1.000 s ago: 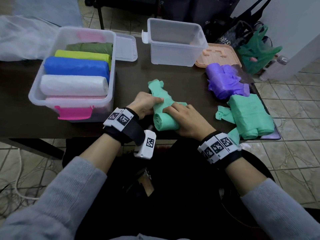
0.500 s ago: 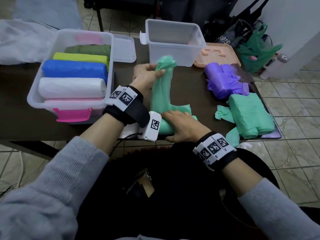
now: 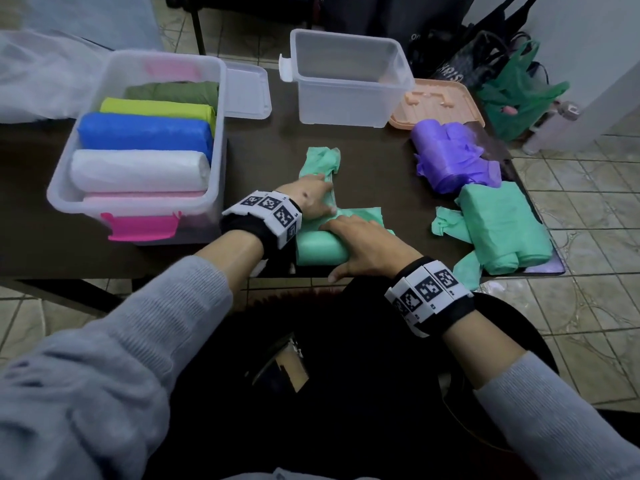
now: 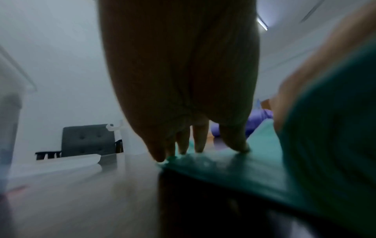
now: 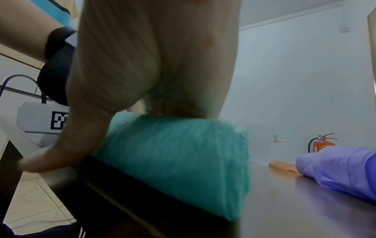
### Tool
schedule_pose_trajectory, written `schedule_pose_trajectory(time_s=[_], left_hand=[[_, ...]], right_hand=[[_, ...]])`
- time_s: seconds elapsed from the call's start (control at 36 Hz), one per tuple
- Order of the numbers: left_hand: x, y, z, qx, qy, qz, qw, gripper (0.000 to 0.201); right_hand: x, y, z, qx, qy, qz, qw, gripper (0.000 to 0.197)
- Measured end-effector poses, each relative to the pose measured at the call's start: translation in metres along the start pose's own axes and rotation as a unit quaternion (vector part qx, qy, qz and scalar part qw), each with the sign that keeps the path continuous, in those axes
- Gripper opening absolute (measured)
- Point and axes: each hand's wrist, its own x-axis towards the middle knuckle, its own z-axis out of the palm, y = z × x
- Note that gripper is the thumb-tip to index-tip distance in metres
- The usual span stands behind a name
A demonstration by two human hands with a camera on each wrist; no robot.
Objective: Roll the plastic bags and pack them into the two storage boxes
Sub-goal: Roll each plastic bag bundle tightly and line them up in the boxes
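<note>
A mint-green bag lies near the table's front edge, its rolled part (image 3: 317, 249) toward me and its flat tail (image 3: 320, 161) stretched away. My left hand (image 3: 313, 199) presses the tail down with straight fingers (image 4: 200, 141), seen touching the green film (image 4: 234, 162) in the left wrist view. My right hand (image 3: 363, 244) lies flat over the roll (image 5: 173, 153), thumb (image 5: 61, 153) spread along its near side; its fingers are hidden behind the roll. The left storage box (image 3: 219, 109) holds several rolled bags. The right storage box (image 3: 346, 105) has nothing in it.
A crumpled purple bag (image 3: 453, 157) and a second folded green bag (image 3: 502, 226) lie at the right of the table. A clear lid (image 3: 247, 91) and a peach lid (image 3: 436, 102) rest beside the boxes. Bags and a bottle (image 3: 550, 126) stand on the floor at right.
My left hand, which held the bag's tail raised half a second ago, has brought it down and now flattens it on the table. The right hand stays on the roll.
</note>
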Motion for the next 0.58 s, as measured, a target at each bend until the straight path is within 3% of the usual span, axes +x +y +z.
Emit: schedule_pose_trajectory(time_s=[0.11,0.19,0.31,0.42,0.58], left_hand=[[0.002,-0.007,0.01,0.033,-0.036,-0.009,0.999,0.078],[0.002,-0.007,0.012,0.057,-0.03,-0.029,0.998,0.087],[0.004,-0.005,0.016,0.165,-0.011,-0.049,0.985,0.095],[0.006,-0.015,0.014,0.146,0.008,-0.064,0.987,0.106],[0.005,-0.013,0.006,0.102,0.05,-0.062,0.992,0.098]], right_hand=[[0.0,-0.003,-0.002,-0.012,-0.007,0.005,1.0,0.087],[0.003,-0.004,-0.003,-0.009,-0.012,0.015,1.0,0.083],[0.006,-0.006,-0.005,0.002,-0.014,0.015,1.0,0.083],[0.007,-0.006,-0.004,0.005,-0.013,0.021,1.0,0.079],[0.01,-0.005,-0.004,0.014,-0.011,0.027,0.999,0.08]])
